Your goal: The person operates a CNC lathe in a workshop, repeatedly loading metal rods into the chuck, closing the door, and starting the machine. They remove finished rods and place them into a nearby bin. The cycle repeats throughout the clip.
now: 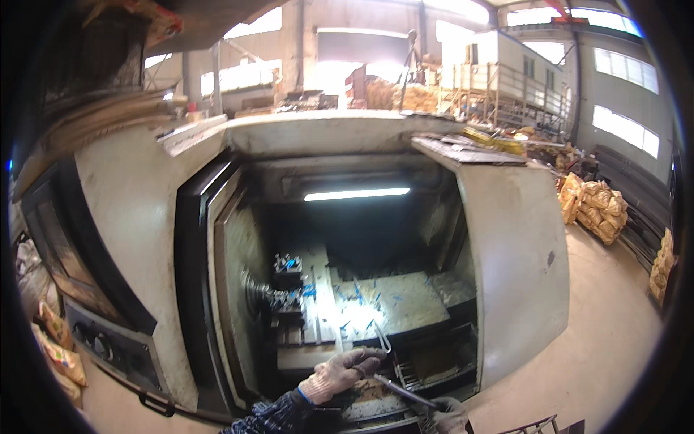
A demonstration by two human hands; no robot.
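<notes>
My left hand (338, 372), in a pale knitted glove with darkened fingers, is at the front of a lathe's open bay. Its fingers are bent together, and what they hold, if anything, cannot be made out. Right by its fingertips is a thin, shiny bent rod (384, 338). Lower right, my gloved right hand (450, 417) is closed round a slim dark metal rod (406, 391), which slants up toward the left hand. Inside the bay, the chuck (256, 291) faces tool blocks (288, 296) strewn with metal and blue shavings.
A lamp (357, 194) glows at the bay's back. The pale sliding door (510, 267) stands right of the opening, and a control panel (116, 347) is on the left. Bundled yellowish sacks (600, 206) lie on the floor at the far right.
</notes>
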